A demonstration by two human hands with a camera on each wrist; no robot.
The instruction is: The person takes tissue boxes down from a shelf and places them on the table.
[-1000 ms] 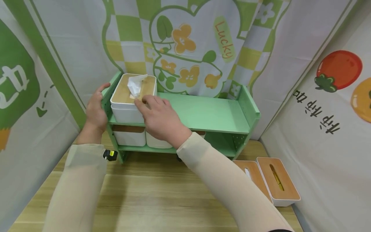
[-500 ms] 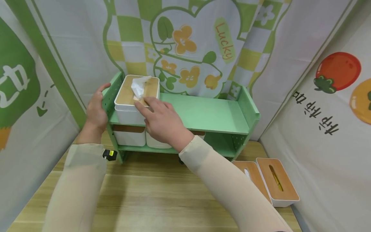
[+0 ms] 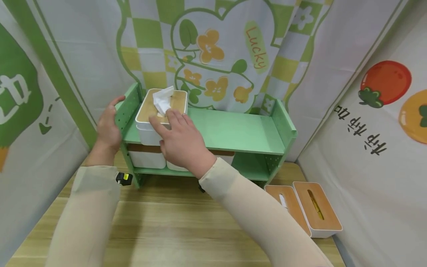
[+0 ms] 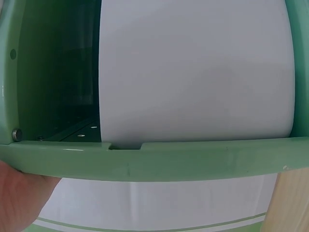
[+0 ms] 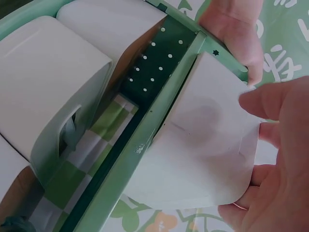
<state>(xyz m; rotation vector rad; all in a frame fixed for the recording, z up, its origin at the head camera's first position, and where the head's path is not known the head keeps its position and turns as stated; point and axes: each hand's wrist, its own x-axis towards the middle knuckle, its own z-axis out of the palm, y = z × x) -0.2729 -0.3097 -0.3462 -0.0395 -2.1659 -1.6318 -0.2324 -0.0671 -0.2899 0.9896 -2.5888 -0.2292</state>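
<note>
On the upper shelf at the left sits a white tissue box [image 3: 149,138] with a wood-coloured lid and a white tissue sticking out. My right hand [image 3: 183,139] holds it from above, thumb at the lid's front edge. Seen in the right wrist view, several fingers [image 5: 236,212] bend in at the box's upper edge and corner. My left hand [image 3: 108,128] lies against the outer face of the left side panel [image 3: 128,105] of the green shelf [image 3: 240,129]. Its palm side is hidden.
More white boxes with wood-coloured lids [image 3: 146,158] stand on their sides on the lower shelf. Two tissue boxes, one with a brown lid and white tissue [image 3: 287,202], one with a gold slot [image 3: 323,207], lie right on the wooden table [image 3: 173,222]. Printed curtains surround it.
The tissue box has slid a little to the right, away from the left side panel. My right thumb and index finger stand farther apart. The left hand keeps its place.
</note>
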